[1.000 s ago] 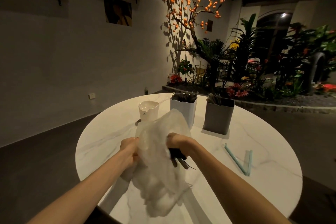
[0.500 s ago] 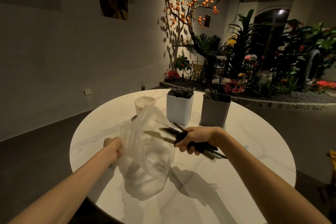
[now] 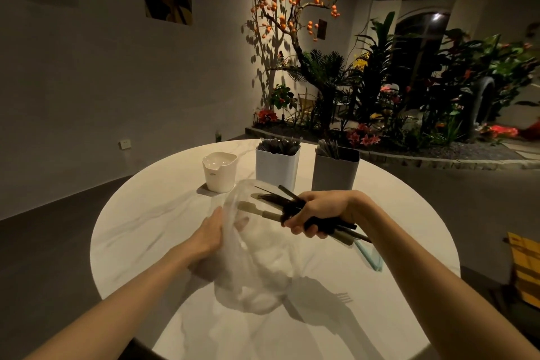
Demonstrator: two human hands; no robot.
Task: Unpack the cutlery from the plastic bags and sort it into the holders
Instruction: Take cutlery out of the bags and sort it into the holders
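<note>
Fingers, right: the right hand [image 3: 320, 213] has its fingers [image 3: 298, 226] curled tight round a bundle of cutlery [image 3: 280, 207], gripping it at the middle.
Fingers, left: the left hand [image 3: 209, 232] lies with straight fingers against the side of the plastic bag [image 3: 257, 266]; the fingertips look tucked behind the film, but whether they pinch it I cannot tell.
Cutlery bundle: dark and pale handles and blades fan out to the left of the right fingers, over the bag's mouth; the other ends stick out past the heel of that hand.
Plastic bag: clear, crumpled, between the two hands and below the right fingers, its lower part resting on the round marble table [image 3: 140, 213].
Holders: beyond the fingers stand a white holder [image 3: 277, 166] and a grey holder [image 3: 334, 174], both with cutlery upright inside; a small white cup [image 3: 219, 171] stands left of them, beyond the left fingertips.
Straws: pale blue straws [image 3: 369, 256] lie on the table just below the right wrist.
Shadow: a fork's outline falls on the tabletop nearer than the right hand.
</note>
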